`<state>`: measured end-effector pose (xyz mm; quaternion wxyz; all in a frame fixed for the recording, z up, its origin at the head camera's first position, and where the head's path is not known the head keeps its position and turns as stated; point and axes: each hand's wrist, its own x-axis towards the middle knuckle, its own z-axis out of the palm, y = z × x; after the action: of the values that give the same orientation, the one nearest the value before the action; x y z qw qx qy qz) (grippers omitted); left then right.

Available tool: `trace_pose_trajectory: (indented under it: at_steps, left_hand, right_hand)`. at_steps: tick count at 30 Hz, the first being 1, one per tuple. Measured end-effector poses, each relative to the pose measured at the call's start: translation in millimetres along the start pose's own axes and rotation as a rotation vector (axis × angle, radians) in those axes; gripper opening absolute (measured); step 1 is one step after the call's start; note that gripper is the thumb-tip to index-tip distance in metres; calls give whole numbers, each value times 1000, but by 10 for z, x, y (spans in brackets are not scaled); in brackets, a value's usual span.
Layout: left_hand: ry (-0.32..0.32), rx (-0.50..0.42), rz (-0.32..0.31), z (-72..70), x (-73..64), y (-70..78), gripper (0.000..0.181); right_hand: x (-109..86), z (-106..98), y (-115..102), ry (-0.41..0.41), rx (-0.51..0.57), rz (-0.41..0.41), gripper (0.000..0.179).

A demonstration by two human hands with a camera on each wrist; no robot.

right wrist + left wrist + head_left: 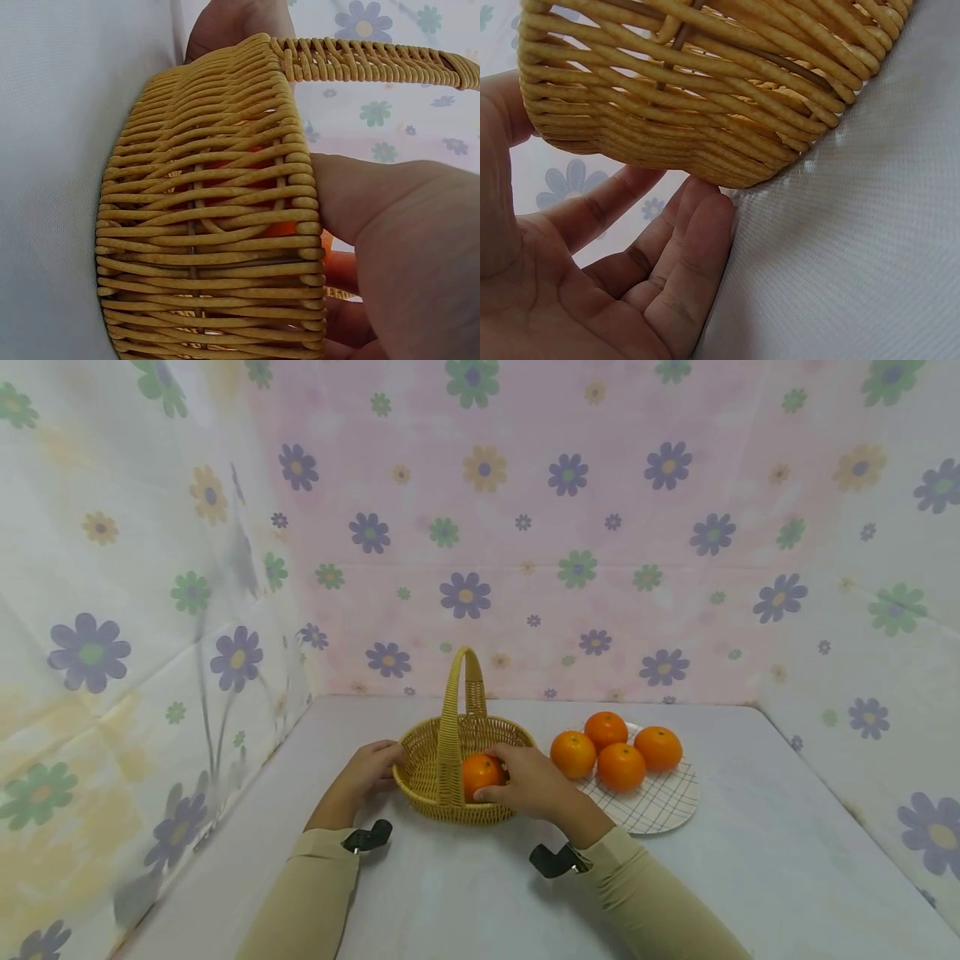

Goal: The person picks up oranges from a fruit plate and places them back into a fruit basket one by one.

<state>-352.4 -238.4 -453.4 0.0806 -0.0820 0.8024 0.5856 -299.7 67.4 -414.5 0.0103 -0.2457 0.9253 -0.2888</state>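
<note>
A yellow wicker basket (pixel 427 806) with a tall arched handle stands on the white table. At its left end my left hand (pixel 370 768) holds the rim. In the left wrist view, the fingers (pixel 697 240) touch the woven side (pixel 705 112) from outside. My right hand (pixel 536 781) reaches over the right rim and grips an orange (pixel 480 774) inside the basket, right of the handle. Through the weave in the right wrist view, the orange (pixel 240 176) shows partly; the thumb (pixel 345 191) passes over the rim, and some fingertips are hidden.
Right of the basket lies a round white plate (pixel 667 814) with a grid pattern. Several oranges (pixel 621 767) sit grouped on its left and far part. Flower-printed cloth (pixel 525 568) hangs behind the table and along both sides.
</note>
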Motion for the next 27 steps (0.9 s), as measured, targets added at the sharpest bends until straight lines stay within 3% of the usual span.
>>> trace_pose_trajectory:
  at_steps: [27]
  left_hand:
    - [-2, -1, 29, 3, -27, 0, 53]
  right_hand:
    - [12, 49, 6, -11, -15, 9, 62]
